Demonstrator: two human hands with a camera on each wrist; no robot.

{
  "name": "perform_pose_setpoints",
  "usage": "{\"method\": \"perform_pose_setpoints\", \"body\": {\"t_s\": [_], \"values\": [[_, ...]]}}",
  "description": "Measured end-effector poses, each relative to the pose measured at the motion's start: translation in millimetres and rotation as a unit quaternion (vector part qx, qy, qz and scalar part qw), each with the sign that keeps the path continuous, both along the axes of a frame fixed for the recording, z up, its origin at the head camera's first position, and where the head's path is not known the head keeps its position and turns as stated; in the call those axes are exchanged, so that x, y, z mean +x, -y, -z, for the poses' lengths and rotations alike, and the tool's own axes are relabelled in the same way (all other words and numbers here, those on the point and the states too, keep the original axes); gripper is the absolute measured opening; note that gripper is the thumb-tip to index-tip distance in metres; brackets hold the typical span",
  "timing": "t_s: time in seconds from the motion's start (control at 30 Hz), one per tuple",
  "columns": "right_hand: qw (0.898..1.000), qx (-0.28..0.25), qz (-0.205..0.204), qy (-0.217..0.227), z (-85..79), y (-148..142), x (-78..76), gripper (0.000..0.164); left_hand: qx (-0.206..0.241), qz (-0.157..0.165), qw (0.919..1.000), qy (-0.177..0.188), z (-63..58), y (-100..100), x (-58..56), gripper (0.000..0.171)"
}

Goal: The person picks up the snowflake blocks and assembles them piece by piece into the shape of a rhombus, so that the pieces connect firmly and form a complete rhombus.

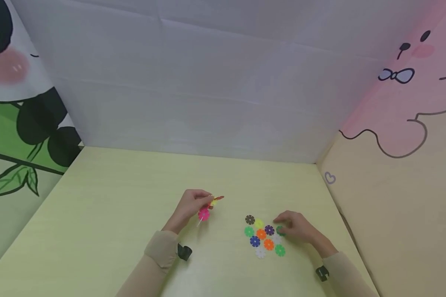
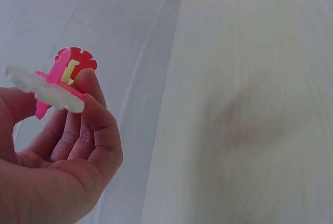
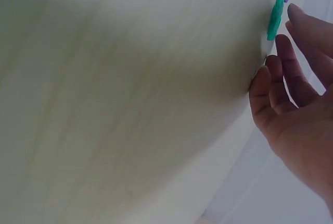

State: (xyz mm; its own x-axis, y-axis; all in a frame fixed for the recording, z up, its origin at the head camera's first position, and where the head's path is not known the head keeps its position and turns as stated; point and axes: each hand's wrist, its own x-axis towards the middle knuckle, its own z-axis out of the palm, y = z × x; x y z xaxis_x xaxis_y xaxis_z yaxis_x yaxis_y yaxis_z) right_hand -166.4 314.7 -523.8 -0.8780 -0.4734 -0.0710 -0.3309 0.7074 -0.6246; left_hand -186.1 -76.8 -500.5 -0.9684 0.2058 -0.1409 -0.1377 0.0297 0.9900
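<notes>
My left hand [image 1: 193, 205] pinches a small build of notched plastic discs fitted into one another. In the left wrist view its white disc [image 2: 44, 89] is nearest, crossed by a pink disc [image 2: 58, 67], with a bit of yellow disc [image 2: 68, 71] and a red disc [image 2: 78, 57] beyond. At the right edge of a cluster of loose discs, my right hand [image 1: 296, 226] reaches over a green disc [image 1: 280, 231]. The right wrist view has that green disc [image 3: 275, 18] by my fingertips, which are loosely bent and apart from the thumb.
The cluster lies flat on the pale table [image 1: 115, 198]: a brown disc [image 1: 250, 220], a purple disc [image 1: 269, 230], a blue disc [image 1: 255, 241], an orange disc [image 1: 269, 244] and several others. A grey wall [image 1: 208, 103] stands behind, with painted panels at both sides.
</notes>
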Motion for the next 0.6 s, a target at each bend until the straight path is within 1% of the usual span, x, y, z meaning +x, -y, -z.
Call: {"method": "perform_pose_setpoints", "body": {"t_s": [0.1,0.17,0.2,0.33,0.4,0.47,0.6], "values": [[1.000,-0.007,-0.020,-0.009,1.6,-6,3.2,0.028,-0.001,0.001,1.0000,0.002,-0.7,-1,0.1,0.017],[0.999,-0.010,-0.031,-0.015,1.6,-7,4.4,0.028,-0.004,0.003,1.0000,0.004,-8.6,-1,3.4,0.018],[0.999,-0.009,-0.036,-0.018,1.4,-7,5.2,0.028,-0.006,0.004,1.0000,0.005,-9.5,-1,3.5,0.019],[0.999,-0.005,-0.040,-0.019,0.2,-7,7.7,0.029,-0.006,0.002,1.0000,0.006,-11.3,-1,5.3,0.021],[0.999,0.001,-0.037,-0.018,-0.3,-6,8.4,0.029,-0.005,-0.002,1.0000,0.006,-3.3,-1,2.5,0.021],[0.999,0.005,-0.035,-0.018,-0.7,-6,8.2,0.028,-0.003,-0.005,1.0000,0.003,-1.4,-1,2.7,0.021],[0.999,0.005,-0.038,-0.025,-2.3,-6,7.6,0.024,-0.004,-0.008,1.0000,0.004,-1.3,0,2.9,0.018]]}}
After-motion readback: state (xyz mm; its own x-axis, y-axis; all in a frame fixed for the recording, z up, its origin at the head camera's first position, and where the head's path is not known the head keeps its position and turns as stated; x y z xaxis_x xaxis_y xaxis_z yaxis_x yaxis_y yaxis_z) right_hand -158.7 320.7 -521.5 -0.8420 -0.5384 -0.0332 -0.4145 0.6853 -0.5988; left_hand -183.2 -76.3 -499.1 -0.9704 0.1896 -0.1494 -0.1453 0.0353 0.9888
